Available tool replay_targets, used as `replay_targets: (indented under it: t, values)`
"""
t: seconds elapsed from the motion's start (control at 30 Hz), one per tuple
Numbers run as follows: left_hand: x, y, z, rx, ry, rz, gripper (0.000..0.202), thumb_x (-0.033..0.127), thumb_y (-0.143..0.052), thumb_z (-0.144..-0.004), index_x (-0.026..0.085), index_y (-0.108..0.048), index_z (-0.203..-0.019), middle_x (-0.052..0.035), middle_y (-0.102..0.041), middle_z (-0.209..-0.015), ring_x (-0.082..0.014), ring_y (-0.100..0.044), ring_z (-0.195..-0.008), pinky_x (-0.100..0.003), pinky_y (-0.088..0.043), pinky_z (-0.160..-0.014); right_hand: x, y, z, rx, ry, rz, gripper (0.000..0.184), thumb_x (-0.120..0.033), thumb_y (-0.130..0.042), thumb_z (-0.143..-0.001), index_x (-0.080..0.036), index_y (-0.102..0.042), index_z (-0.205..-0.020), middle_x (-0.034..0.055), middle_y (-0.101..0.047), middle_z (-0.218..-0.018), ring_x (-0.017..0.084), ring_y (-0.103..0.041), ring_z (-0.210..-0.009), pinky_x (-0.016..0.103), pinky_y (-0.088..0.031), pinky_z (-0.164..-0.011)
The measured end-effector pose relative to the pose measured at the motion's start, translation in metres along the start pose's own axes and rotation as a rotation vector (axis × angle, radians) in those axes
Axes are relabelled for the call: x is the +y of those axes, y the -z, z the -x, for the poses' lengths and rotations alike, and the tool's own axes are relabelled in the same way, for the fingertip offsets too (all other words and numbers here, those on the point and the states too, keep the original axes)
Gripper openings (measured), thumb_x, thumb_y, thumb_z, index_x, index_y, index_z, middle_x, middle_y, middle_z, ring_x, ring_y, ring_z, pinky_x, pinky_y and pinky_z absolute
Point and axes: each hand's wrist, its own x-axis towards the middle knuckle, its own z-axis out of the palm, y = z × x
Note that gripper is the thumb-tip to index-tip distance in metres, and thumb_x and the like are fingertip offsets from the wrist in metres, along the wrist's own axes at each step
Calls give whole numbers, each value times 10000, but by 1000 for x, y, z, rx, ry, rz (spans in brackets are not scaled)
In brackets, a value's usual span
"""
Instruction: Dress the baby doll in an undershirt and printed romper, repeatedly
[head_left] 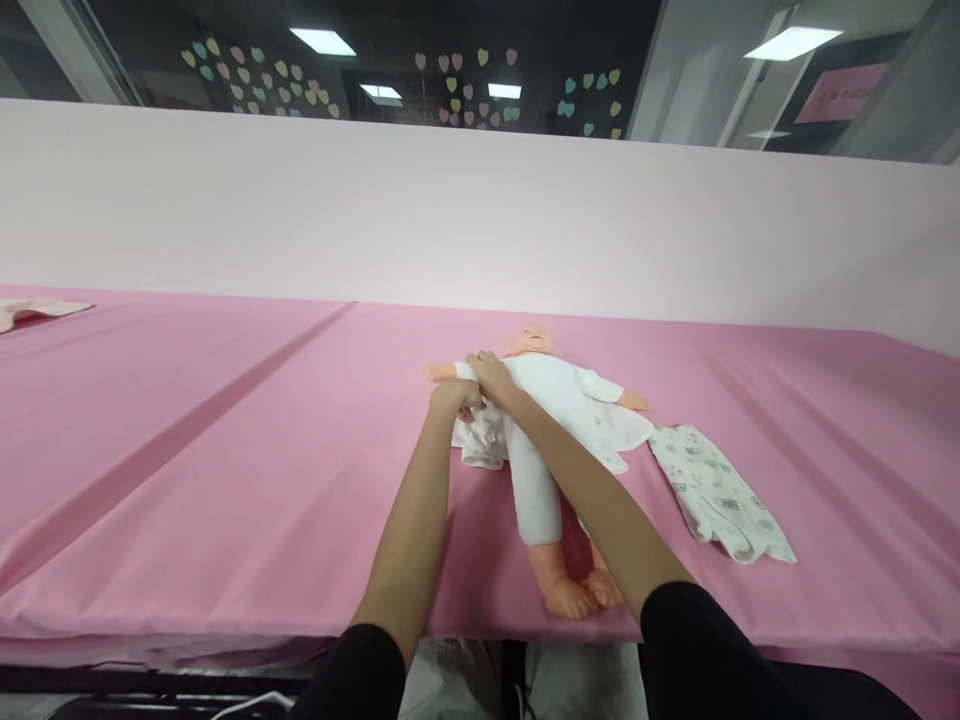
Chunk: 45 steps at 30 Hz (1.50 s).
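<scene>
A baby doll (534, 343) lies on its back on the pink table (225, 450), head away from me, bare feet (574, 595) near the front edge. It wears a white garment (577, 405), unfastened and spread to both sides. My left hand (452, 397) grips the garment's cloth beside the doll's outstretched arm (439, 373). My right hand (489, 372) crosses over the doll's body and pinches the sleeve at that same arm. Both forearms reach forward from black sleeves.
A small patterned white garment (716, 493) lies flat to the right of the doll. Another pale cloth (37, 310) sits at the far left edge. A pink wall panel (480, 220) rises behind the table, with windows above.
</scene>
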Motion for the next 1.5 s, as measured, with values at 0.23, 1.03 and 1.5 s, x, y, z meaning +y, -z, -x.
replay_targets:
  t: [0.23,1.03,1.5]
  values:
    - [2,-3,-9,367,58,-135,446,365,-404,-876,102,-510,-1220,-214,-535,-1246,-315,-485,-1188,-421,-393,-951,19,1,0,389,-383,-707,319,-313,-672,-676,-165,-502,-901,10,-589,-843,169,-548,-775,273,-417,-703]
    - [-1,28,4,652,-64,112,78,168,-523,-652,144,-527,-577,-61,-525,-560,-195,-561,-689,-232,-354,-546,7,17,17,409,-311,-474,195,-373,-557,-754,-179,-549,-759,32,-627,-736,183,-580,-707,261,-405,-651]
    - [32,18,32,459,-360,576,299,135,-506,-641,185,-258,-483,46,-214,-467,-57,-245,-450,-224,-182,-455,-31,-17,14,211,-375,-431,330,-114,-491,-770,-127,-601,-1080,202,-561,-1156,373,-350,-1253,619,-169,-1051]
